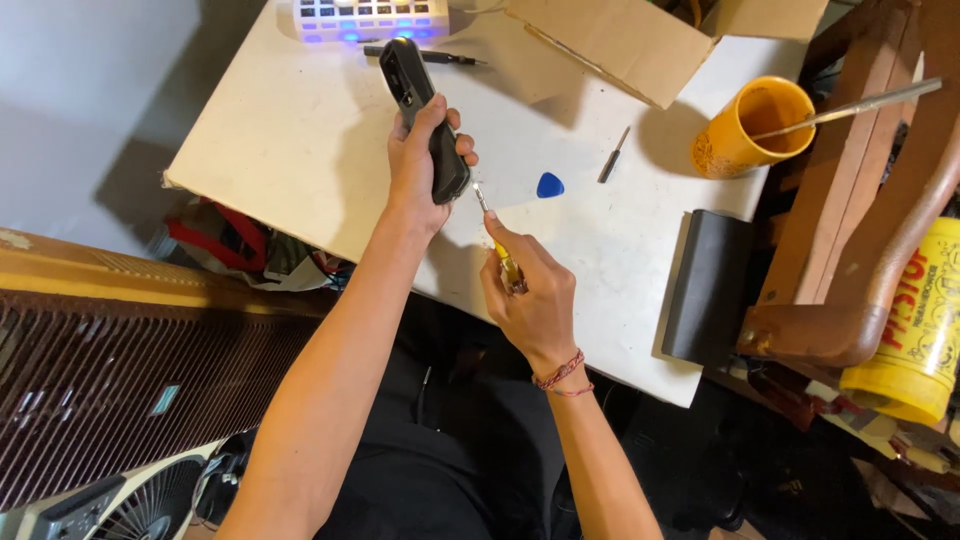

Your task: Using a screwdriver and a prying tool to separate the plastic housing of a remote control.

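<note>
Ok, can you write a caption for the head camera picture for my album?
Left hand holds a black device while right hand points a small screwdriver at its lower end.

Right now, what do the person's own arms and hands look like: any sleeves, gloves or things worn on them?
Both forearms are bare, with no sleeves in view and no gloves. The left hand wears nothing that shows: no ring, watch or band. The right hand is bare too, but its wrist carries thin braided thread bracelets in red and dark strands, wrapped around it more than once.
</note>
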